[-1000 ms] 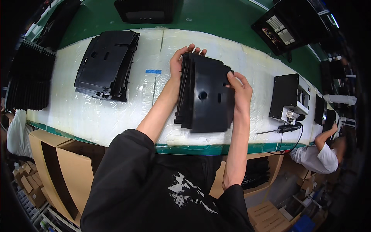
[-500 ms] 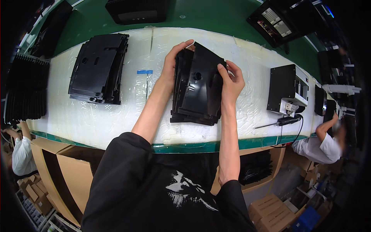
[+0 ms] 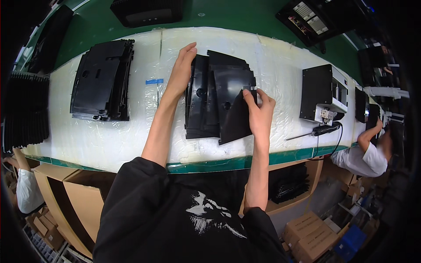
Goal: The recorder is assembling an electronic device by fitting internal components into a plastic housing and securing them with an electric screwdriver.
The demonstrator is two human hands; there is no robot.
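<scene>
In front of me a stack of black plastic panels [image 3: 201,111] lies on the padded white worktop. My left hand [image 3: 179,74] rests along the stack's upper left edge, fingers stretched out. The top black plastic panel [image 3: 232,98] is shifted to the right and tilted against those beneath. My right hand [image 3: 262,111] pinches its right edge between thumb and fingers. A round hole shows in the panel's lower half. The fingertips of my right hand are partly behind the edge.
Another stack of black panels [image 3: 98,81] sits to the left. On the right stand a black-and-silver box device [image 3: 322,92] and a corded electric tool with a thin shaft [image 3: 324,129]. Cardboard boxes [image 3: 309,236] lie below the table's green front edge [image 3: 210,166]. Other people work at both sides.
The top panel has slid right and fanned away from the stack, with my right hand at its edge. My left hand's fingers have straightened from their grip.
</scene>
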